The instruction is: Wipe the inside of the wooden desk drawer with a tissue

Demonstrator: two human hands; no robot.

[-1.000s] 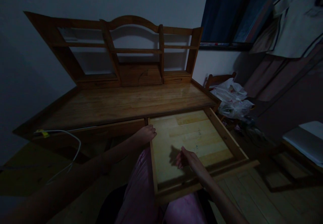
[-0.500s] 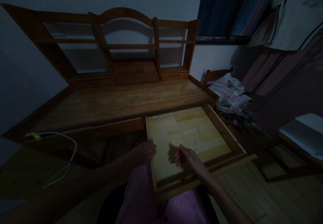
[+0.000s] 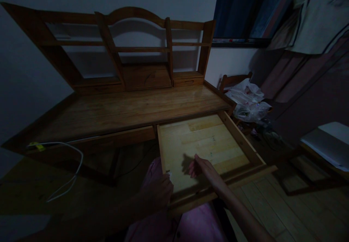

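Observation:
A pulled-out wooden drawer [image 3: 201, 136] reaches over my lap from the desk. My left hand [image 3: 160, 191] is closed at the drawer's left side wall, near the front corner. A small white piece of what looks like tissue or cloth [image 3: 169, 174] pokes out from its fingertips against the wall's top edge. Above the drawer's bare bottom, my right hand [image 3: 201, 167] hovers with fingers loosely bent and thumb apart; nothing shows in it. Its forearm crosses the drawer front [image 3: 196, 205], and its shadow falls on the drawer bottom.
The wooden desk [image 3: 136, 107] carries a shelf hutch [image 3: 144, 76] at its back. A white cable [image 3: 81, 158] hangs off the left front edge. Plastic bags [image 3: 247, 98] lie on a chair at the right. A stool with a flat grey object [image 3: 327, 143] stands far right.
My left hand has slid along the drawer's left wall toward me, with the white piece in its fingers. My right hand has hardly moved, and the drawer stays in place.

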